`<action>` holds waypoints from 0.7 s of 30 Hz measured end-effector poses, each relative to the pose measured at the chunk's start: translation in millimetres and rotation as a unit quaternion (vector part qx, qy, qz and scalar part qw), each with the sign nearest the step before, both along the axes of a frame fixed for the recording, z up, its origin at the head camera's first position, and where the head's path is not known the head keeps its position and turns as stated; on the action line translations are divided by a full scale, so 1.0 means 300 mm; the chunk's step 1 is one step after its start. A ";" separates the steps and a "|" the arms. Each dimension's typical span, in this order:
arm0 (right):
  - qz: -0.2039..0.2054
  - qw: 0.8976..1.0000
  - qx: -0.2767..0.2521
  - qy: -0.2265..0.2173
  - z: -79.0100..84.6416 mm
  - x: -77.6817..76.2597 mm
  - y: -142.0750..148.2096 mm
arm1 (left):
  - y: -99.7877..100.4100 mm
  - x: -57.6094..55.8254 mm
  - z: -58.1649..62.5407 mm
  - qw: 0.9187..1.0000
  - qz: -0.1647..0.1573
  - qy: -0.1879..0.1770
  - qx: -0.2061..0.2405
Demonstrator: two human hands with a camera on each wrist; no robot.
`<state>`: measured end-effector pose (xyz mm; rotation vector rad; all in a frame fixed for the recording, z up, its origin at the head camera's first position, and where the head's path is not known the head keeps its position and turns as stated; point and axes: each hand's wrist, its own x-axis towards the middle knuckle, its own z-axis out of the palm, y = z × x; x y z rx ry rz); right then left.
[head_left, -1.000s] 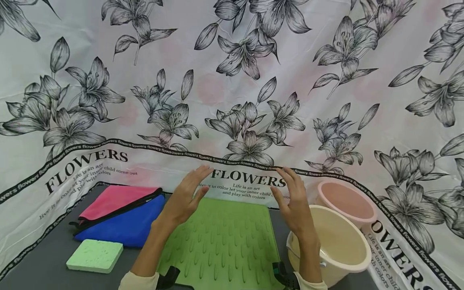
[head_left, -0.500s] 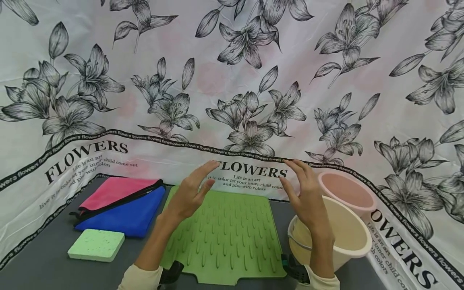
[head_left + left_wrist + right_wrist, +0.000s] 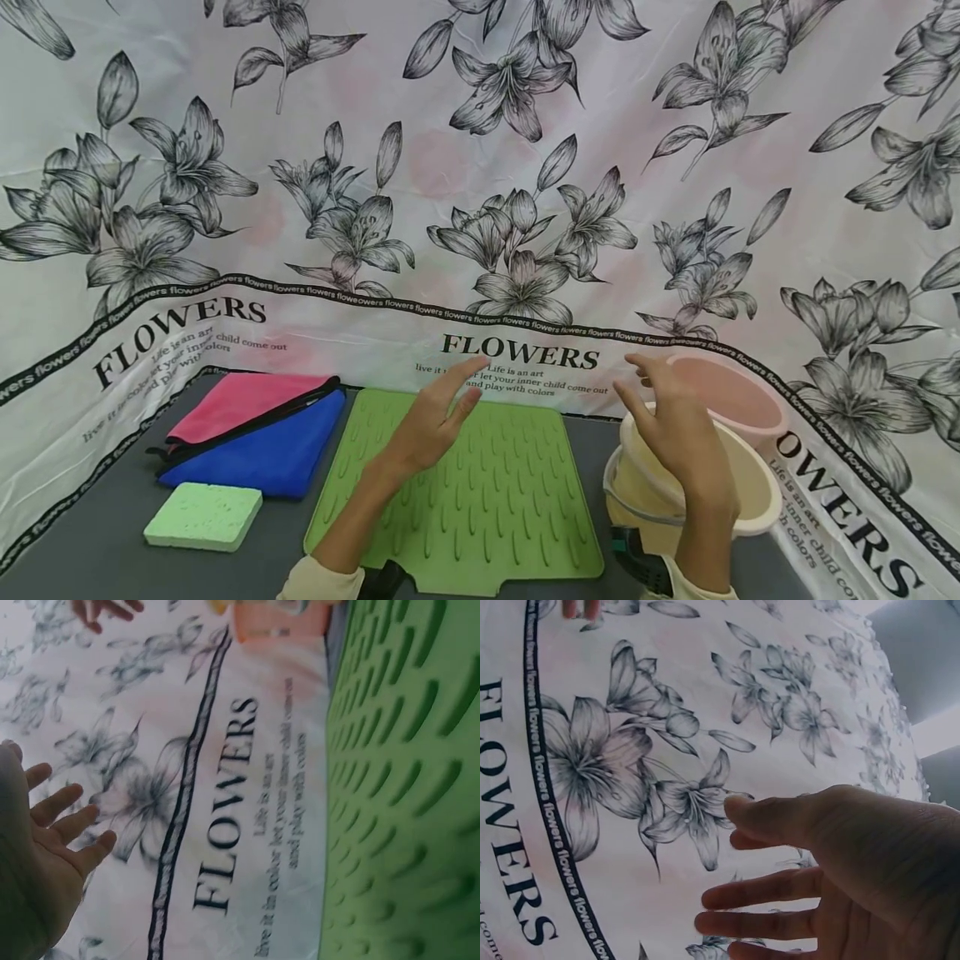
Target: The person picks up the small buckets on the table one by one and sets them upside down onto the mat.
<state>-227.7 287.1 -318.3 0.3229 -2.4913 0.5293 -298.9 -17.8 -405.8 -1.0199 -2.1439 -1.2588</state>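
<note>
My left hand [image 3: 429,423] is raised over the green ribbed mat [image 3: 480,500], fingers apart and holding nothing. The left wrist view shows its palm [image 3: 45,862] with the fingers spread. My right hand [image 3: 686,429] hangs in front of the cream bucket [image 3: 761,492], overlapping its rim in the head view. Nothing is between its thumb and fingers, which the right wrist view shows extended [image 3: 780,892]. A pink bucket [image 3: 731,392] stands behind the cream one, partly hidden by it and by the hand.
Left of the mat lie a folded pink and blue cloth [image 3: 277,442] with black edging and a pale green sponge [image 3: 202,517]. They rest on a dark grey tabletop [image 3: 90,558]. A white floral sheet [image 3: 360,325] hangs behind and along the sides.
Both hands have moved to the right, the left one further over the mat and the right one across the cream bucket. The head view has tilted down somewhat. Objects stay in place.
</note>
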 end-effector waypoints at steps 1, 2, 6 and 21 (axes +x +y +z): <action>-0.007 1.000 0.002 -0.015 0.005 0.006 0.007 | 0.020 0.006 -0.008 1.000 -0.008 -0.012 -0.005; -0.014 1.000 0.004 -0.027 0.009 0.011 0.013 | 0.042 0.013 -0.016 1.000 -0.015 -0.020 -0.016; -0.023 0.997 0.014 -0.068 0.015 0.021 0.030 | 0.124 0.046 -0.051 0.994 -0.047 -0.038 -0.086; 0.004 0.978 0.102 -0.183 -0.019 0.016 0.088 | 0.342 0.153 -0.153 0.955 -0.114 -0.019 -0.273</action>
